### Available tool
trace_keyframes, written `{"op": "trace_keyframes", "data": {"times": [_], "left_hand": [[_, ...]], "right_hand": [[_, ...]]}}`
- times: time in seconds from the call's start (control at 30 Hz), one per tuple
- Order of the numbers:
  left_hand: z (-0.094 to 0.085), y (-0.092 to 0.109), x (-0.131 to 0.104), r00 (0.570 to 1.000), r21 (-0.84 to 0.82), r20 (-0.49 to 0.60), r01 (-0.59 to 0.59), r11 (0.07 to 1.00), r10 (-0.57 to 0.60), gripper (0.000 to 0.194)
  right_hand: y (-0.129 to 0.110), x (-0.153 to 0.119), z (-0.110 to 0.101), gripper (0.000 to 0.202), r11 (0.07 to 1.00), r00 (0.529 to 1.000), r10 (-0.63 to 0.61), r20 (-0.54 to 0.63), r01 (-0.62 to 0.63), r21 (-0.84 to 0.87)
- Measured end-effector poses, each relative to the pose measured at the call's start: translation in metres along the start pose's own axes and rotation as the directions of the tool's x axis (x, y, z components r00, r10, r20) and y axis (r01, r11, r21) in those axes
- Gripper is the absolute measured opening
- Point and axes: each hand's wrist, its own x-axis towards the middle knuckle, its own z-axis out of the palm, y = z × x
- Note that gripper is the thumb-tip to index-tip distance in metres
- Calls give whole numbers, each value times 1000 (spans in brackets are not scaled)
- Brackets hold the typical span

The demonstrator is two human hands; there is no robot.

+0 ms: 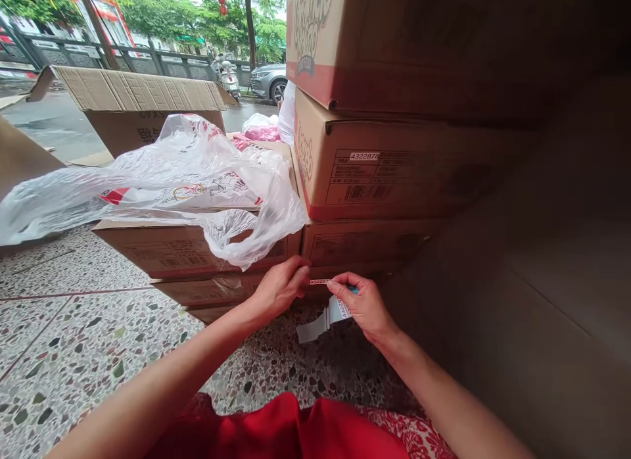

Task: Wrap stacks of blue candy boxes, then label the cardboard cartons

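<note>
My right hand [367, 311] pinches a strip of printed number labels [340, 309], whose pale end [311, 331] hangs down to the left. At its thumb tip is a small white number sticker [319, 282], lying level in front of the lower cartons. My left hand [280, 291] is beside the sticker's left end, fingers curled and slightly blurred; whether they grip anything is hidden. Just behind the hands stands a lower carton [362, 242]. Above it, another carton [394, 183] bears a number sticker [365, 156] on its printed panel.
A top carton [419, 51] overhangs at the right. To the left, a crumpled clear plastic bag [197, 163] drapes over stacked cartons [172, 252]. Behind it is an open carton [138, 94]. Speckled floor [98, 354] lies below; a parked car [269, 81] stands outside.
</note>
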Motion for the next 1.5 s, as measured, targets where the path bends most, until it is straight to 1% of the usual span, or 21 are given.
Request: {"op": "trace_keyframes", "data": {"times": [0.1,0.17,0.23,0.27,0.3,0.37,0.4,0.43,0.5,0.6,0.63,0.7,0.8,0.87,0.93,1.1,1.2,1.3,1.37,1.4,1.5], "left_hand": [[4,-2,3,995,-147,65,83,986,-74,45],[8,-3,7,993,-218,52,112,970,-103,43],[13,-3,12,995,-266,-9,89,960,-95,36],[15,-3,15,996,-264,-48,61,963,-76,32],[16,-2,18,995,-234,-92,24,972,-46,29],[20,0,23,980,-86,-192,-69,994,52,25],[21,2,25,963,16,-245,-115,993,116,23],[24,3,28,936,121,-298,-155,981,185,22],[29,5,34,865,310,-389,-201,929,317,20],[37,6,43,749,506,-479,-189,841,457,17],[39,6,46,717,549,-501,-169,819,484,17],[42,4,51,668,611,-530,-125,781,522,17],[44,2,56,613,674,-548,-81,734,570,17],[44,2,57,583,703,-549,-65,708,599,16],[45,2,58,565,724,-547,-52,688,617,16],[48,3,61,547,766,-541,8,642,639,20],[48,1,61,540,793,-541,70,606,645,25],[45,-4,57,515,778,-587,144,612,625,30],[44,-6,54,488,760,-620,179,625,614,31],[44,-6,54,485,757,-624,182,628,612,31],[46,-2,58,496,789,-584,164,592,642,37]], "right_hand": [[3,4,-7,25,1000,1000,-5,-14,6,10],[4,6,-10,24,1000,1000,-13,-16,13,11],[4,9,-11,23,999,999,-43,-23,43,-6],[4,11,-11,21,998,997,-66,-33,65,-21],[4,14,-12,20,995,994,-96,-50,94,-41],[2,21,-12,18,980,979,-182,-91,173,-100],[1,25,-13,17,965,965,-238,-111,222,-140],[0,30,-13,16,943,945,-301,-129,275,-186],[-1,39,-14,15,887,892,-424,-158,372,-274],[-2,52,-14,15,802,806,-561,-189,473,-366],[-2,56,-13,16,782,784,-589,-193,494,-381],[0,62,-12,16,753,753,-628,-193,527,-394],[2,68,-10,16,730,724,-660,-201,554,-400],[3,70,-9,17,728,717,-664,-213,555,-404],[4,70,-7,17,732,717,-660,-225,547,-406],[3,70,-4,18,751,723,-641,-258,521,-406],[5,70,-7,21,773,745,-611,-267,488,-407],[7,71,-14,24,798,768,-573,-287,443,-408],[7,72,-17,25,803,765,-566,-307,427,-416],[7,72,-18,25,801,760,-568,-315,422,-425],[3,74,-17,27,773,729,-600,-330,421,-475]]}}
